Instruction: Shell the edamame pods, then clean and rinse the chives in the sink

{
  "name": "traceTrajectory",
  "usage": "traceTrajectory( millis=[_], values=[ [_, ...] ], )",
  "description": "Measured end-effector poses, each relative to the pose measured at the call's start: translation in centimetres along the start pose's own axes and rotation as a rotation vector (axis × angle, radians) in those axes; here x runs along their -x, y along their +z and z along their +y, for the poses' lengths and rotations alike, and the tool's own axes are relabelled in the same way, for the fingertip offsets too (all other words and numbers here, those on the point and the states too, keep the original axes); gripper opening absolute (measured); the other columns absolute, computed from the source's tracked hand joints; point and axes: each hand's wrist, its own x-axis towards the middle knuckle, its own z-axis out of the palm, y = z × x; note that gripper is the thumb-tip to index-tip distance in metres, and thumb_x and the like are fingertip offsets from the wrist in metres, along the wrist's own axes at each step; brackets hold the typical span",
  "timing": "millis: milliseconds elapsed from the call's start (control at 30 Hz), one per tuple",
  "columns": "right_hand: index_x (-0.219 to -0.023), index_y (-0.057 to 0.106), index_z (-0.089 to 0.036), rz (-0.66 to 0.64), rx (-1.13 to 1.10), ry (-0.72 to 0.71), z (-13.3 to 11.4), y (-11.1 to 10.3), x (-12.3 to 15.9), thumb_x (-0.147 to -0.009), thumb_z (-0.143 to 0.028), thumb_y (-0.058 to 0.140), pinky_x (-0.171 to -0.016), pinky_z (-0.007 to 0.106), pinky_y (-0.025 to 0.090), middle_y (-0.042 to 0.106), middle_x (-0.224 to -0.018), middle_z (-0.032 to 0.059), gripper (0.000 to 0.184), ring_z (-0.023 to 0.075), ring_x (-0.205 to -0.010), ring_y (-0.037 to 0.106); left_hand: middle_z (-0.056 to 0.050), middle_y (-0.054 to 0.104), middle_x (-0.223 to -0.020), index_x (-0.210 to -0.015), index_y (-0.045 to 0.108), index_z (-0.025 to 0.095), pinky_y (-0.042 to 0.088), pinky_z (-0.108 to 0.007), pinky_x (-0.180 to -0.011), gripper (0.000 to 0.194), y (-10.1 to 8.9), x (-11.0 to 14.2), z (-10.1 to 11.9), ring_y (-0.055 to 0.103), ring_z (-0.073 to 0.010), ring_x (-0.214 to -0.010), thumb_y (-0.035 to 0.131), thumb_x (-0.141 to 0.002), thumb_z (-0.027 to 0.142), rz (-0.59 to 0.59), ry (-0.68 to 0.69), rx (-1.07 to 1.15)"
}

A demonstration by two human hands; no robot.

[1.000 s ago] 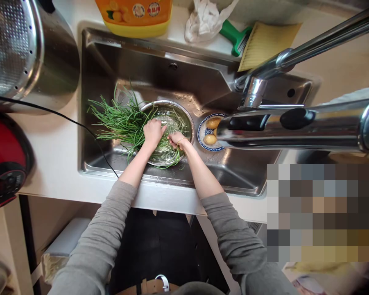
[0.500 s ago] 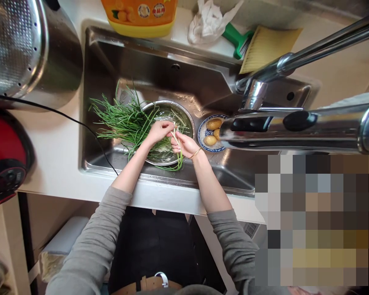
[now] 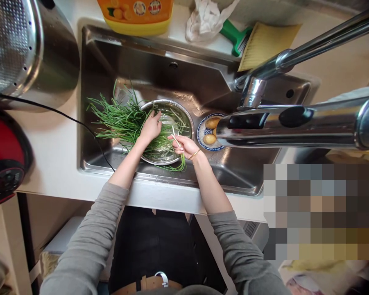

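Note:
A large bunch of green chives (image 3: 119,119) lies over the left rim of a round metal bowl (image 3: 191,123) with water in it, standing in the sink. My left hand (image 3: 151,126) is over the bowl beside the bunch, its fingers spread and nothing plainly held in them. Closed around a few chive stalks (image 3: 175,134) is my right hand (image 3: 186,146), at the bowl's right edge. Their pale ends point up, while the green leaves hang below the hand. Loose pale stalks float in the water.
Right of the bowl sits a blue-patterned plate (image 3: 199,133) with potatoes (image 3: 209,139), partly hidden under the faucet (image 3: 295,125). A black cord (image 3: 80,123) crosses the sink's left side. A steel pot (image 3: 55,53) and a red appliance (image 3: 6,147) stand left. An orange bottle (image 3: 135,16) is behind.
My left hand has moved left, away from the stalk ends at my right hand, and its fingers have opened. My right hand keeps its grip on the chives.

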Motion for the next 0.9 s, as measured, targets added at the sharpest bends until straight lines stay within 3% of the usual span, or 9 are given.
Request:
traceTrajectory(
  millis=[100,200,367,567,667,767,900],
  values=[
    [-0.089,0.059,-0.013,0.024,-0.001,0.033,-0.1,0.1,-0.3,-0.093,-0.028,0.053,-0.037,0.013,0.016,0.041,-0.051,-0.0078,0.016,0.0025,-0.04,0.019,-0.013,0.062,-0.132,-0.12,0.067,0.017,0.04,-0.036,-0.106,0.037,0.5,0.8,0.9,0.058,-0.0244,-0.12,0.051,-0.088,0.024,-0.099,0.079,0.026],
    [-0.083,0.057,-0.015,0.034,0.0,0.052,-0.5,0.3,-0.5,-0.095,-0.032,0.05,-0.037,0.014,0.018,0.04,-0.051,-0.007,0.023,0.0036,-0.04,0.019,-0.01,0.074,-0.105,-0.1,0.076,0.016,0.048,-0.031,-0.093,0.029,1.1,1.4,1.5,0.067,-0.0234,-0.101,0.051,-0.088,0.027,-0.209,0.108,0.14],
    [-0.077,0.049,-0.018,0.055,-0.027,0.045,-1.1,0.8,-0.3,-0.098,-0.035,0.045,-0.04,0.015,0.021,0.041,-0.052,-0.0066,0.028,0.0049,-0.042,0.021,-0.004,0.074,-0.077,-0.087,0.076,0.012,0.049,-0.025,-0.072,0.033,1.3,1.5,1.2,0.066,-0.0171,-0.074,0.052,-0.088,0.034,-0.343,0.086,0.339],
    [-0.074,0.045,-0.02,0.036,-0.018,0.003,-1.3,1.2,-0.4,-0.097,-0.043,0.048,-0.04,0.016,0.018,0.031,-0.048,-0.0091,0.032,0.0054,-0.041,0.018,-0.007,0.074,-0.082,-0.082,0.076,0.012,0.049,-0.025,-0.07,0.027,0.9,1.2,1.0,0.065,-0.017,-0.077,0.07,-0.076,0.038,-0.304,0.102,0.47],
    [-0.075,0.05,-0.019,0.019,0.015,-0.038,-1.5,0.9,-0.3,-0.095,-0.044,0.051,-0.04,0.017,0.013,0.023,-0.047,-0.0108,0.032,0.005,-0.04,0.013,-0.006,0.07,-0.072,-0.078,0.074,0.011,0.048,-0.026,-0.064,0.029,1.2,0.5,0.8,0.06,-0.0138,-0.064,0.066,-0.08,0.039,-0.262,0.021,0.525],
    [-0.082,0.056,-0.019,0.13,0.032,-0.162,-1.7,-0.2,0.1,-0.092,-0.039,0.056,-0.039,0.018,0.014,0.02,-0.046,-0.0117,0.022,0.0053,-0.04,0.013,-0.005,0.068,-0.067,-0.076,0.071,0.012,0.048,-0.027,-0.063,0.026,1.8,0.0,0.0,0.057,-0.0128,-0.057,0.058,-0.085,0.033,-0.244,-0.025,0.405],
    [-0.095,0.062,-0.015,0.21,0.029,-0.179,-1.6,-1.6,0.6,-0.094,-0.042,0.051,-0.037,0.02,0.013,0.021,-0.043,-0.0116,0.03,0.0057,-0.037,0.013,-0.007,0.072,-0.08,-0.077,0.072,0.016,0.05,-0.03,-0.079,0.013,3.2,0.5,-1.2,0.065,-0.0194,-0.079,0.059,-0.078,0.015,-0.408,0.078,-0.111]
  ],
)
